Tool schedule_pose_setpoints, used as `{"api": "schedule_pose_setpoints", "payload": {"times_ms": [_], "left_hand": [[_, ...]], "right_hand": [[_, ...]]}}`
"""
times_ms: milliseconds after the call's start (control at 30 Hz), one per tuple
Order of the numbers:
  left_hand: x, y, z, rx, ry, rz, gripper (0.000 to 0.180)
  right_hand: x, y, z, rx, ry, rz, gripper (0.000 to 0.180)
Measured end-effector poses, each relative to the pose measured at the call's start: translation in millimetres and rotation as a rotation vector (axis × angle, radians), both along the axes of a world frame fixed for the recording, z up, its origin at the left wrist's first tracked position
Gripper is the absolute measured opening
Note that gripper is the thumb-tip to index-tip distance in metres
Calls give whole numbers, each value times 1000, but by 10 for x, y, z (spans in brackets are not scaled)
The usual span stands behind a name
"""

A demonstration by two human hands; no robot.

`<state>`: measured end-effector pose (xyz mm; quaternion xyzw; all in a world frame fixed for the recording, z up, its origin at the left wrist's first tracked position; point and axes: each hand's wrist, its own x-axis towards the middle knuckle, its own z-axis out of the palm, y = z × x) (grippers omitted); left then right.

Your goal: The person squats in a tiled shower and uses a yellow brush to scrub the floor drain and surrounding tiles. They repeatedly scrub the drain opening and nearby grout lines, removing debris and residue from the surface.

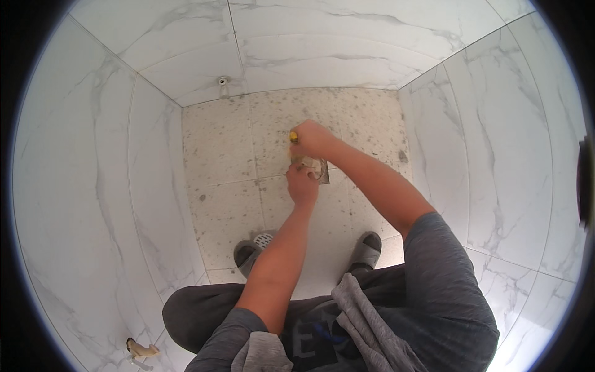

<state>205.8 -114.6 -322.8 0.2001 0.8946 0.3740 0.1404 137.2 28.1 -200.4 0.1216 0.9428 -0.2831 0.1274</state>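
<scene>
My right hand (313,139) is closed around a tool with a yellow and dark handle (294,136). The handle's end sticks out on the left of the fist; the tool's kind is not clear, as the fist hides most of it. Just below, my left hand (302,184) reaches to the edge of a square floor opening (325,175) with a round pipe rim inside. Its fingers are curled, and what they hold, if anything, is too small to make out. The two hands are close together, over the left part of the opening.
Speckled beige floor tiles (223,149) lie between marbled white walls (80,167). A white slotted drain cover (263,239) rests beside my left slipper (246,253). My right slipper (365,251) is across from it. Pipe fittings stick out of the back wall (223,81) and lower left (142,350).
</scene>
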Motion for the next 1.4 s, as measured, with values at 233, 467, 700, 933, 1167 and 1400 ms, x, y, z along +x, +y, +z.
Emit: {"api": "schedule_pose_setpoints", "payload": {"times_ms": [233, 467, 700, 933, 1167, 1400], "left_hand": [[-20, 0, -5, -22, -13, -19, 14], [-76, -14, -16, -67, -25, -66, 14], [-94, -5, 0, -62, -12, -68, 16], [-169, -17, 42, -50, -48, -77, 12], [-160, -22, -4, -10, -56, -71, 14], [-110, -20, -88, 49, -44, -45, 11]], "right_hand": [[71, 136, 114, 225, -3, 46, 23], [248, 148, 75, 214, -59, 109, 21], [579, 480, 337, 183, 78, 4, 18], [1076, 393, 428, -145, 13, 430, 29], [1101, 449, 267, 209, 38, 107, 24], [1019, 347, 379, -56, 153, 138, 25]]}}
